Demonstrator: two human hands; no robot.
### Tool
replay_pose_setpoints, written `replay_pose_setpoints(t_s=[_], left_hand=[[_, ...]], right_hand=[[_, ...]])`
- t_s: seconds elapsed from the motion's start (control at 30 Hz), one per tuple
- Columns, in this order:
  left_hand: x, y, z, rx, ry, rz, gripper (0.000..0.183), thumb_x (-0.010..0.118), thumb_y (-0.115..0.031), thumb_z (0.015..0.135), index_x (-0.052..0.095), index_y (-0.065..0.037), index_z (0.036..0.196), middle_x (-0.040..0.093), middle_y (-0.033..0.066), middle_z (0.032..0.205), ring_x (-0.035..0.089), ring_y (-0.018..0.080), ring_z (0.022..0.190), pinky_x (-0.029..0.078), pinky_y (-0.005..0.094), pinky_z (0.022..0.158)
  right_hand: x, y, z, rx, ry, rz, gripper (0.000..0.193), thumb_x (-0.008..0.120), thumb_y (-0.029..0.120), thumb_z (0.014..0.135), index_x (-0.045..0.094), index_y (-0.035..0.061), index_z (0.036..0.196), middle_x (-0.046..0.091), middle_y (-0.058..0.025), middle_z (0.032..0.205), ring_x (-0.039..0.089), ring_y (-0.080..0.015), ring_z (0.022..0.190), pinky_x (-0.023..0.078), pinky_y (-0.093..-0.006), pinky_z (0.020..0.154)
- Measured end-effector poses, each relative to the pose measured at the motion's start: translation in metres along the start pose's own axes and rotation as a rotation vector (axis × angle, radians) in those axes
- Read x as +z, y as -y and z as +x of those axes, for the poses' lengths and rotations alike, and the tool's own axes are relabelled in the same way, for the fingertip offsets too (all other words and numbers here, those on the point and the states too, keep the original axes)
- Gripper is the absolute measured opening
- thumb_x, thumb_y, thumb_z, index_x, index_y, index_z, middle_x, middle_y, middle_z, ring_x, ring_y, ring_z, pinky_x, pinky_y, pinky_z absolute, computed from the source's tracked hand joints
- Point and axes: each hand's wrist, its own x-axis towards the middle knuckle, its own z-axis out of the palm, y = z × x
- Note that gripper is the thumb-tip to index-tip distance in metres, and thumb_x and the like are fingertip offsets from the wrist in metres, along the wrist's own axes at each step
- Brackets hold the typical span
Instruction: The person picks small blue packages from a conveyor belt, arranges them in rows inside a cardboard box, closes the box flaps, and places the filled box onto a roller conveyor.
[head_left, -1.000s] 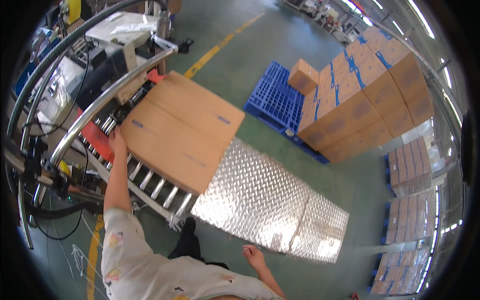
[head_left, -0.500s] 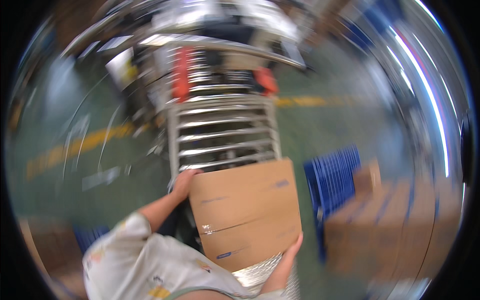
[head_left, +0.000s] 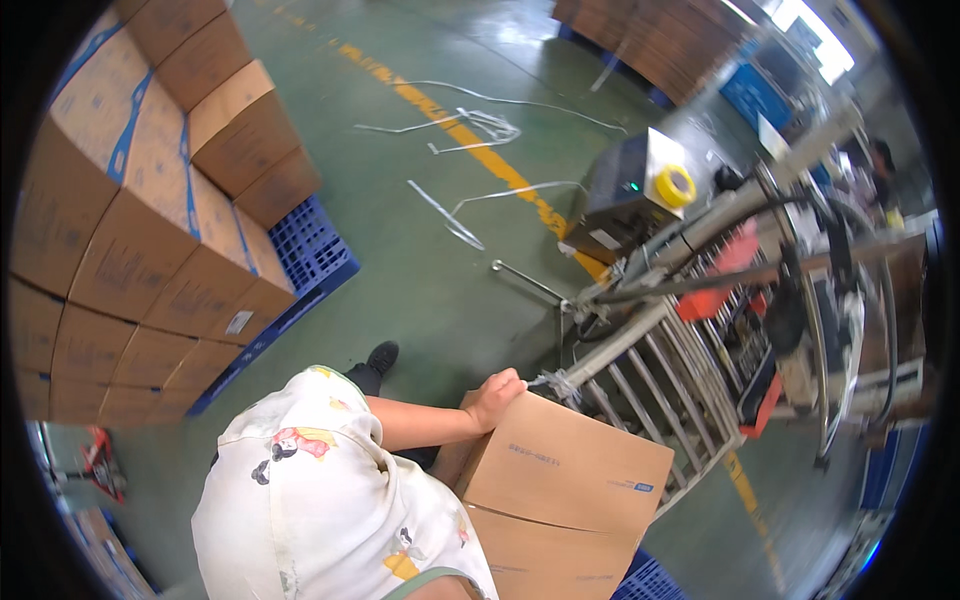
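Okay, so stacked cartons (head_left: 130,262) already fill much of that blue pallet (head_left: 316,250), then the left hand (head_left: 493,400) is curled over a loose carton (head_left: 570,460), off the stack, beside the roller conveyor (head_left: 660,397); can't see the right hand's grip.

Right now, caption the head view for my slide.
Left hand gripping a cardboard box beside a roller conveyor.

the carton (head_left: 570,465) is matt cardboard, the rollers (head_left: 657,398) smooth metal, the shirt (head_left: 335,510) matt cloth.
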Motion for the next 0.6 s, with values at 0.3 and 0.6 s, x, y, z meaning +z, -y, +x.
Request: replay_pose_setpoints(t_s=[0.3,0.6], left_hand=[[-0.255,0.038,0.016,-0.561,-0.678,-0.45,0.024,0.044,-0.02,0.082,0.043,-0.001,0.067,0.043,0.0078,0.065,0.043,0.016,0.064,0.036,0.0303,0.061],[-0.57,-0.005,0.097,0.043,-1.298,-1.141,0.018,0.043,-0.023,0.083,0.04,-0.012,0.07,0.041,-0.0015,0.068,0.041,0.0116,0.064,0.036,0.0272,0.06]], right_hand=[[0.251,-0.051,-0.012,0.049,0.372,-0.275,0.046,0.043,0.04,0.08,0.053,0.0007,0.101,0.057,-0.011,0.102,0.055,-0.0242,0.09,0.044,-0.035,0.078],[0.721,-0.13,-0.145,0.088,1.221,-0.205,0.038,0.04,0.031,0.083,0.056,-0.001,0.096,0.059,-0.0129,0.094,0.057,-0.0228,0.085,0.046,-0.0329,0.077]])
